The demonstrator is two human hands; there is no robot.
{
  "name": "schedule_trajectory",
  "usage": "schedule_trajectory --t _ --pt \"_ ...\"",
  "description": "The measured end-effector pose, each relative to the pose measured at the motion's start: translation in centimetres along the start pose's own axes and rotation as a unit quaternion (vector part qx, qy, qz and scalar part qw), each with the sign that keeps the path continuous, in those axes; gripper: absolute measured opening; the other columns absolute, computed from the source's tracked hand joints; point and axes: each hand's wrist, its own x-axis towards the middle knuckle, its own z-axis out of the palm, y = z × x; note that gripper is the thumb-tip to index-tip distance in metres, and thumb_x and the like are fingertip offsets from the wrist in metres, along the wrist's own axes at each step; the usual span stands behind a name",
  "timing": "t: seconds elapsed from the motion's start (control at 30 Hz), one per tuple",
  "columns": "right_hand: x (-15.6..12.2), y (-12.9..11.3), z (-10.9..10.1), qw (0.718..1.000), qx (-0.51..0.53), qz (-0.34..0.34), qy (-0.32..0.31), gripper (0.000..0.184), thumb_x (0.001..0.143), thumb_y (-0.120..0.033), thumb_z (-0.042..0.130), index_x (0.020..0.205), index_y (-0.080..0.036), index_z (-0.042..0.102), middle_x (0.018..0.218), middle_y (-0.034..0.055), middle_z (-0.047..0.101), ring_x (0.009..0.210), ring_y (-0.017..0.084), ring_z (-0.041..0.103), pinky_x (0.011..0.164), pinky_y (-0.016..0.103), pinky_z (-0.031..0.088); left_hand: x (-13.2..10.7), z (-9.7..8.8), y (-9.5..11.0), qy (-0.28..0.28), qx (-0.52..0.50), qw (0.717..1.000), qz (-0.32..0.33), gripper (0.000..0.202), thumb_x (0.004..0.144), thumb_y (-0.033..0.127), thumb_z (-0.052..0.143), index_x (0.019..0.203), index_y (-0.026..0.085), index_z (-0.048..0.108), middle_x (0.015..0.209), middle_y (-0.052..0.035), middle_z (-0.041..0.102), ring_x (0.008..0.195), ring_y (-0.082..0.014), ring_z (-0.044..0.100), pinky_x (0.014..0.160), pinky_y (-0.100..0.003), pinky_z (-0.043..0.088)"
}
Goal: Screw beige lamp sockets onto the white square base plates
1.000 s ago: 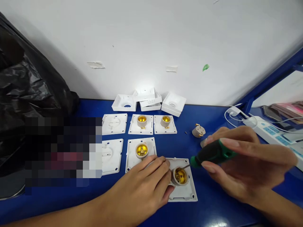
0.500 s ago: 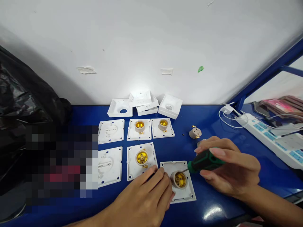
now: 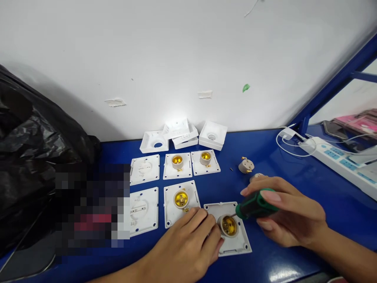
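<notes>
My right hand (image 3: 291,208) grips a green and black screwdriver (image 3: 255,204), tilted so its shaft goes into a round lamp socket (image 3: 233,230) with a brass-coloured lining. That socket sits on a square white base plate (image 3: 240,247) near the table's front. Curled over the plate's left side, my left hand (image 3: 187,245) holds it with closed fingers; the fingertips are partly hidden. Just left of that hand lies another base plate (image 3: 171,210) with a socket on it. Beyond my right fingers is a loose socket (image 3: 246,166), and a second one (image 3: 257,177) is partly covered.
Two more plates with sockets (image 3: 177,173) and two bare plates (image 3: 144,194) lie on the blue table. White square covers (image 3: 210,135) are stacked by the wall. A tiny screw (image 3: 231,169) lies mid-table. Black plastic (image 3: 44,122) stands left; a power strip (image 3: 338,153) lies right.
The whole view has shifted slightly, so the things appear a little further right and lower. The screwdriver shaft stays in the socket, and both hands keep their hold.
</notes>
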Motion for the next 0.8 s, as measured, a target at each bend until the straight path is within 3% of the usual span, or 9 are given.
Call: schedule_trajectory --t 0.17,0.3,0.47,0.63,0.8 --pt "0.6 -0.3 0.2 0.998 0.043 -0.038 -0.016 0.063 0.101 -0.019 0.068 0.16 -0.032 0.049 0.092 0.0046 0.079 0.076 0.021 0.075 0.061 0.034 0.066 -0.1 0.0 0.1 0.007 0.017 1.0 0.013 0.021 0.112 0.02 0.056 0.099 0.012 0.07 0.088 -0.0028 0.064 0.084 -0.0239 0.061 0.089 -0.042 0.05" --pt "0.6 -0.4 0.8 0.996 0.05 -0.073 0.033 0.069 0.093 -0.012 0.077 0.157 -0.026 0.055 0.083 0.0027 0.076 0.067 0.021 0.068 0.054 0.035 0.061 -0.1 -0.2 0.2 0.007 0.025 1.0 0.001 0.019 0.113 0.022 0.055 0.104 0.013 0.069 0.091 -0.0038 0.066 0.088 -0.0238 0.063 0.092 -0.042 0.05" --pt "0.2 -0.1 1.7 0.996 0.028 -0.054 0.063 0.078 0.088 -0.011 0.082 0.157 -0.034 0.053 0.084 0.0002 0.076 0.064 0.022 0.065 0.049 0.037 0.055 0.1 -0.2 0.1 -0.001 -0.005 1.0 -0.007 0.021 0.114 0.021 0.051 0.104 0.013 0.068 0.093 -0.0049 0.066 0.09 -0.0251 0.064 0.087 -0.041 0.053" --pt "1.2 0.1 1.9 0.995 0.02 -0.078 0.062 0.063 0.095 -0.018 0.075 0.153 -0.03 0.054 0.086 0.0016 0.077 0.063 0.02 0.066 0.051 0.035 0.055 0.3 -0.3 0.0 -0.006 -0.008 1.0 -0.012 0.024 0.115 0.02 0.048 0.102 0.014 0.067 0.094 -0.0064 0.067 0.091 -0.0263 0.065 0.09 -0.044 0.055" --pt "3.1 -0.9 1.8 0.981 -0.057 -0.182 -0.028 0.038 0.109 -0.029 0.055 0.145 -0.019 0.059 0.091 0.0052 0.077 0.075 0.019 0.073 0.059 0.031 0.062 0.3 -0.5 0.1 0.019 -0.016 1.0 -0.018 0.025 0.116 0.021 0.044 0.106 0.013 0.067 0.1 -0.0085 0.073 0.101 -0.0281 0.07 0.097 -0.048 0.056"
